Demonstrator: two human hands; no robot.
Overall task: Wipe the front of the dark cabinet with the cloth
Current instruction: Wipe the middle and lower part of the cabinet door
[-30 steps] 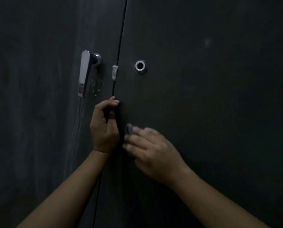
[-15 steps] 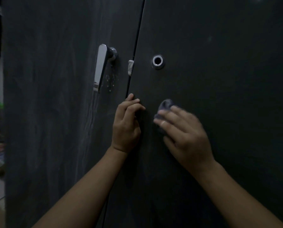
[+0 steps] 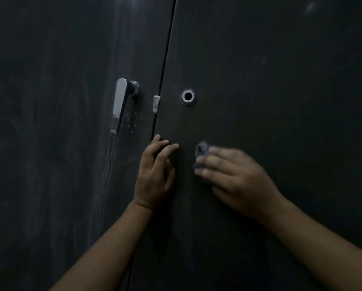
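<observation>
The dark cabinet [image 3: 281,101] fills the view, its two doors meeting at a vertical gap. My right hand [image 3: 234,179] presses a small bluish-grey cloth [image 3: 202,149] against the right door with straight fingers, below the round lock; only the cloth's top edge shows past my fingertips, and the hand is blurred. My left hand [image 3: 155,175] rests on the doors at the gap, its fingertips bent against the edge of the right door, holding nothing.
A silver lever handle [image 3: 121,103] hangs on the left door with pale specks beside it. A small white piece [image 3: 156,103] sticks at the gap. A round metal lock ring [image 3: 188,96] sits on the right door. Room clutter shows at the far left edge.
My right hand has carried the cloth up and to the right across the right door. My left hand has stayed at the gap. The view has shifted left.
</observation>
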